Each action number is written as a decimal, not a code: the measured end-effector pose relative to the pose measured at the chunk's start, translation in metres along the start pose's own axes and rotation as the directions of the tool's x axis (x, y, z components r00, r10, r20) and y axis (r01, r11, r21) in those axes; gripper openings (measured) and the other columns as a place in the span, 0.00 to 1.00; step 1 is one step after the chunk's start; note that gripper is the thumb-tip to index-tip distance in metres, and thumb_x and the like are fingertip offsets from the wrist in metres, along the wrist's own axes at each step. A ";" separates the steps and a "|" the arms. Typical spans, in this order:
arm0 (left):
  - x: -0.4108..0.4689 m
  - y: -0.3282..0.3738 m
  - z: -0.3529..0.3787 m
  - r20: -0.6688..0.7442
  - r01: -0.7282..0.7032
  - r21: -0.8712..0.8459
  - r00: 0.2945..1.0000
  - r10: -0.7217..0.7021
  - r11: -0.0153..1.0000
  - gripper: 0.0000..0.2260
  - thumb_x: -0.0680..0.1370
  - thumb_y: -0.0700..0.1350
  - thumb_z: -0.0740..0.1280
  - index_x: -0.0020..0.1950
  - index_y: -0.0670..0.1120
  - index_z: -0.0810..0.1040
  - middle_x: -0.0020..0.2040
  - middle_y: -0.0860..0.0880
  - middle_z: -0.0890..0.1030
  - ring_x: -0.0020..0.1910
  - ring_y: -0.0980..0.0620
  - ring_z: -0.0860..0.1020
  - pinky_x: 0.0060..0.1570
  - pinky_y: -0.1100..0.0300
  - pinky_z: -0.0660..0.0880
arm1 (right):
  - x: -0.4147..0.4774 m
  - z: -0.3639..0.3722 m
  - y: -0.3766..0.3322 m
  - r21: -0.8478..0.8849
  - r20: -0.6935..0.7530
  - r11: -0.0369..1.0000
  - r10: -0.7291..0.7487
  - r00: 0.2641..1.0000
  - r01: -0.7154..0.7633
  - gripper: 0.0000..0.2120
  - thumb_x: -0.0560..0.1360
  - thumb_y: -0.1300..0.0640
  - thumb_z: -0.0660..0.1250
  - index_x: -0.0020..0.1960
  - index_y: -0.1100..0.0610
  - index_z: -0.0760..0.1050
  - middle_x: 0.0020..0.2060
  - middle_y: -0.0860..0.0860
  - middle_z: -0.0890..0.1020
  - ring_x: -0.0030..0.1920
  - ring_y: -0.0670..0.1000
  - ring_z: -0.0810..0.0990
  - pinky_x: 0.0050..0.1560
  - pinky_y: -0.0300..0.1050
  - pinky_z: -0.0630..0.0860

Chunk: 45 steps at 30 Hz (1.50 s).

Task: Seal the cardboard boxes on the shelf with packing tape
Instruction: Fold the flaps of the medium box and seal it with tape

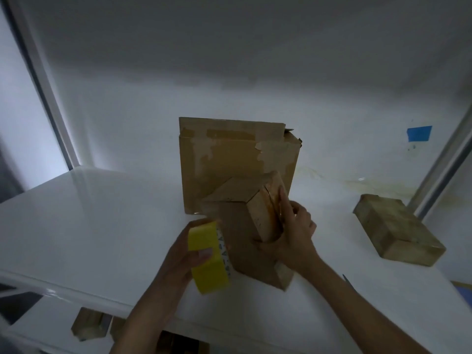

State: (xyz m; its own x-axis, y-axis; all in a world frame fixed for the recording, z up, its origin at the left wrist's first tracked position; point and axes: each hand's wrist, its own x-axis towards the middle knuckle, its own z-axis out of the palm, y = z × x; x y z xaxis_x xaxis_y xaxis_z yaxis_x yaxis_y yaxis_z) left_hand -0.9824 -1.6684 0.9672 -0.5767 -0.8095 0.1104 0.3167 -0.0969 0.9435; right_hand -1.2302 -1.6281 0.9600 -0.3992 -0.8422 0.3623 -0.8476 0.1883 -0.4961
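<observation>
A small brown cardboard box (245,241) lies on the white shelf (89,226), with one flap raised. My left hand (178,254) grips a yellow roll of packing tape (207,256) just left of the box. My right hand (293,231) holds the box's right side, with the thumb underneath and the fingers laid along a shiny taped edge. Behind it stands a larger cardboard box (229,159) upright against the back wall, with torn old tape on its face.
A flat taped box (393,228) lies at the right of the shelf near a metal upright (441,159). A blue tape patch (419,132) sticks to the back wall. More boxes (89,325) show on a lower level below the shelf's front edge.
</observation>
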 end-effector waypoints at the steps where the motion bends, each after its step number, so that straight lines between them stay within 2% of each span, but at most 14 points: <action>1: 0.001 0.001 -0.003 -0.013 -0.021 0.012 1.000 0.021 1.000 0.49 0.42 0.62 0.84 0.59 0.49 0.75 0.46 0.48 0.86 0.44 0.46 0.85 0.38 0.51 0.83 | 0.007 -0.008 0.002 -0.053 0.036 0.997 -0.047 0.998 0.049 0.61 0.53 0.29 0.69 0.76 0.36 0.37 0.66 0.53 0.62 0.65 0.56 0.60 0.62 0.49 0.56; 7: 0.003 0.002 -0.014 -0.035 -0.032 0.088 0.999 0.035 0.996 0.46 0.47 0.63 0.84 0.61 0.49 0.76 0.54 0.44 0.84 0.54 0.37 0.82 0.50 0.39 0.80 | 0.029 -0.047 0.011 -0.325 0.412 0.903 -0.132 0.902 0.281 0.51 0.61 0.30 0.71 0.74 0.30 0.43 0.61 0.51 0.64 0.59 0.53 0.60 0.61 0.50 0.63; 11: 0.005 0.001 -0.003 0.000 -0.034 0.160 0.999 0.035 0.986 0.53 0.40 0.66 0.82 0.61 0.47 0.74 0.48 0.49 0.86 0.48 0.48 0.85 0.46 0.51 0.82 | 0.023 -0.041 0.026 -0.363 0.521 0.884 -0.070 0.851 0.295 0.50 0.60 0.30 0.70 0.75 0.31 0.47 0.61 0.50 0.66 0.62 0.54 0.62 0.63 0.51 0.62; 16: 0.006 -0.012 0.008 0.058 -0.061 0.302 0.997 0.045 0.951 0.41 0.55 0.61 0.81 0.67 0.56 0.74 0.58 0.53 0.81 0.57 0.50 0.81 0.46 0.60 0.80 | 0.013 -0.042 0.013 -0.376 0.519 0.881 -0.056 0.853 0.286 0.46 0.67 0.39 0.73 0.76 0.36 0.50 0.75 0.51 0.58 0.74 0.57 0.53 0.73 0.56 0.50; 18: 0.008 -0.013 0.016 0.083 -0.098 0.388 0.994 0.071 0.917 0.41 0.57 0.62 0.79 0.68 0.60 0.72 0.59 0.59 0.79 0.57 0.56 0.80 0.47 0.62 0.79 | -0.002 -0.045 -0.003 -0.178 0.470 0.950 -0.149 0.870 0.258 0.37 0.71 0.43 0.70 0.76 0.40 0.58 0.74 0.48 0.62 0.75 0.53 0.57 0.74 0.55 0.54; 20: 0.008 -0.012 0.027 0.115 -0.151 0.440 0.987 0.111 0.885 0.39 0.59 0.60 0.78 0.69 0.61 0.71 0.59 0.64 0.77 0.59 0.58 0.78 0.48 0.63 0.79 | -0.021 -0.054 -0.026 0.227 0.329 0.967 -0.186 0.926 0.113 0.20 0.78 0.47 0.65 0.69 0.44 0.71 0.64 0.45 0.77 0.64 0.43 0.73 0.65 0.42 0.70; 23: 0.009 -0.011 0.040 0.155 -0.232 0.501 0.972 0.177 0.834 0.40 0.62 0.61 0.77 0.72 0.60 0.68 0.62 0.67 0.74 0.60 0.61 0.76 0.50 0.64 0.78 | -0.044 -0.071 -0.060 0.598 0.271 0.784 -0.007 0.962 -0.163 0.13 0.80 0.49 0.60 0.56 0.52 0.80 0.46 0.50 0.84 0.41 0.37 0.81 0.41 0.29 0.75; 28: 0.010 -0.009 0.052 0.237 -0.291 0.566 0.954 0.186 0.771 0.37 0.63 0.60 0.80 0.68 0.67 0.67 0.62 0.66 0.74 0.61 0.61 0.76 0.51 0.63 0.79 | -0.059 -0.073 -0.077 0.759 0.444 0.534 -0.006 0.896 -0.373 0.06 0.79 0.51 0.62 0.54 0.42 0.74 0.42 0.37 0.83 0.35 0.31 0.80 0.32 0.26 0.74; 32: 0.016 -0.008 0.054 0.278 -0.335 0.730 0.942 0.189 0.596 0.38 0.66 0.73 0.68 0.73 0.71 0.60 0.68 0.71 0.62 0.69 0.64 0.65 0.59 0.63 0.75 | -0.061 -0.072 -0.082 0.746 0.517 0.450 0.073 0.853 -0.491 0.11 0.81 0.52 0.61 0.62 0.48 0.72 0.41 0.53 0.84 0.32 0.46 0.84 0.29 0.42 0.80; 34: 0.022 -0.009 0.053 0.269 -0.332 0.815 0.943 0.198 0.475 0.36 0.67 0.80 0.55 0.74 0.75 0.53 0.69 0.71 0.59 0.69 0.66 0.60 0.61 0.66 0.68 | -0.058 -0.072 -0.080 0.734 0.513 0.439 0.139 0.847 -0.517 0.11 0.81 0.52 0.61 0.61 0.51 0.74 0.41 0.54 0.83 0.31 0.47 0.83 0.26 0.41 0.78; 36: 0.026 -0.006 0.059 0.185 -0.293 0.783 0.952 0.244 0.549 0.34 0.67 0.81 0.54 0.71 0.73 0.64 0.64 0.71 0.65 0.66 0.64 0.65 0.58 0.69 0.68 | -0.054 -0.075 -0.079 0.726 0.525 0.421 0.170 0.834 -0.543 0.10 0.82 0.53 0.60 0.60 0.52 0.75 0.38 0.47 0.83 0.28 0.40 0.81 0.23 0.33 0.73; 38: 0.031 -0.002 0.071 0.018 -0.205 0.632 0.968 0.250 0.747 0.33 0.64 0.79 0.61 0.60 0.60 0.80 0.57 0.65 0.75 0.59 0.64 0.74 0.48 0.74 0.72 | -0.050 -0.078 -0.080 0.739 0.545 0.382 0.145 0.826 -0.555 0.10 0.82 0.54 0.58 0.61 0.54 0.74 0.29 0.42 0.82 0.25 0.38 0.79 0.20 0.31 0.71; 41: 0.043 0.006 0.087 -0.134 -0.112 0.512 0.969 0.208 0.852 0.25 0.62 0.71 0.69 0.46 0.54 0.83 0.47 0.58 0.83 0.48 0.63 0.80 0.40 0.76 0.71 | -0.044 -0.084 -0.081 0.734 0.590 0.347 0.098 0.801 -0.583 0.09 0.82 0.55 0.58 0.58 0.54 0.74 0.24 0.43 0.81 0.25 0.42 0.80 0.22 0.33 0.73; 45: 0.056 0.007 0.102 -0.229 0.019 0.299 0.972 0.053 0.954 0.14 0.65 0.59 0.75 0.42 0.50 0.86 0.44 0.55 0.86 0.47 0.58 0.82 0.45 0.66 0.73 | -0.038 -0.089 -0.074 0.730 0.648 0.242 0.052 0.760 -0.639 0.08 0.82 0.53 0.58 0.56 0.53 0.75 0.39 0.57 0.83 0.42 0.60 0.82 0.30 0.38 0.77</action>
State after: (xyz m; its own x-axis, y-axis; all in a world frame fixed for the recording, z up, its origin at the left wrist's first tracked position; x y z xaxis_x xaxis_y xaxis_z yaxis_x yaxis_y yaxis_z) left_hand -1.0893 -1.6550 1.0117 -0.3711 -0.9247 0.0853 0.0664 0.0652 0.9957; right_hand -1.1833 -1.5648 1.0536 -0.1210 -0.9575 -0.2619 0.3055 0.2151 -0.9276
